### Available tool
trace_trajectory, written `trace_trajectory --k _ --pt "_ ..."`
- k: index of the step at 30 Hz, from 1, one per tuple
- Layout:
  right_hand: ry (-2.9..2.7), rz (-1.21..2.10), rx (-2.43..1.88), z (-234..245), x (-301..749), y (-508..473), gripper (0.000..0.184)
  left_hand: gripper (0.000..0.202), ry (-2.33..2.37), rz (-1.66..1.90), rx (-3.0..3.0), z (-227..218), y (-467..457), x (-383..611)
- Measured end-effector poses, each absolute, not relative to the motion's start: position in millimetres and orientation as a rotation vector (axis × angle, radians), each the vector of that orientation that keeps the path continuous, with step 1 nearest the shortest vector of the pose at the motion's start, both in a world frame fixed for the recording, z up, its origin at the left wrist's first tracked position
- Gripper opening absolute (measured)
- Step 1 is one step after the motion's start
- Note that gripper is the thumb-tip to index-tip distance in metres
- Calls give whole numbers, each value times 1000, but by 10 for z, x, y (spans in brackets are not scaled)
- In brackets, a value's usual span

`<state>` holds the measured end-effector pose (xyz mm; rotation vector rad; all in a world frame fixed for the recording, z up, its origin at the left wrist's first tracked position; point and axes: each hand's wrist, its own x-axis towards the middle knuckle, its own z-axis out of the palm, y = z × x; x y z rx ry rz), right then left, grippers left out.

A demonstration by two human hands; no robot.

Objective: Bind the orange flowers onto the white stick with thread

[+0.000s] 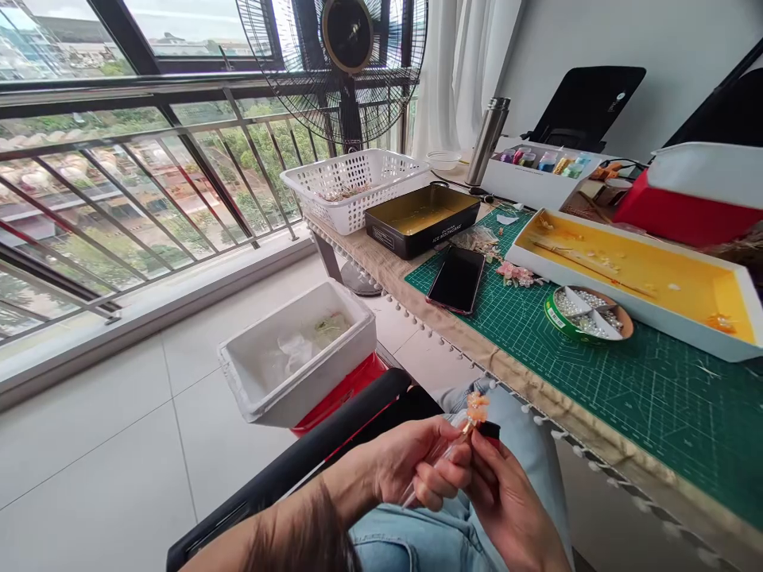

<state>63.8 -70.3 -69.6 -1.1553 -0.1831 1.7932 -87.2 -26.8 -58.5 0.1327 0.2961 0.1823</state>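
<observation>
Above my lap, my left hand [432,469] is closed around the thin stem of an orange flower ornament [476,407]. Small peach-orange petals and shiny beads cluster at its tip, which points up. A clear, see-through strip [409,498] sticks out below my left fingers; what it belongs to is unclear. My right hand [506,485] pinches with thumb and fingers just under the flowers, touching the left fingers. Behind the right fingertips shows a small black piece [489,430], partly hidden.
On the table lie a green cutting mat [673,413], a phone [456,280], a round bead box [590,314], pink flowers [517,275] and a yellow-lined tray [703,290]. A black tin [393,237] and white basket [351,214] stand behind. A foam box [250,397] sits left, beside a chair armrest [286,469].
</observation>
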Motion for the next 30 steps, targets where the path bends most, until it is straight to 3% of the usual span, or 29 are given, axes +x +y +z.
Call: trace_trajectory --k 5,10,21,30 --pt "-240 1759 -1172 -754 654 -700 30 13 417 207 199 -610 -271 -853" --pt "-601 1543 -1440 -875 654 -698 46 14 480 305 207 -717 -239 -898" --pt "-937 1134 -1538 -717 592 -743 32 13 277 431 -15 -713 -243 -956" --pt "-1130 941 -1555 -629 545 -755 23 36 279 354 117 -746 -322 -864"
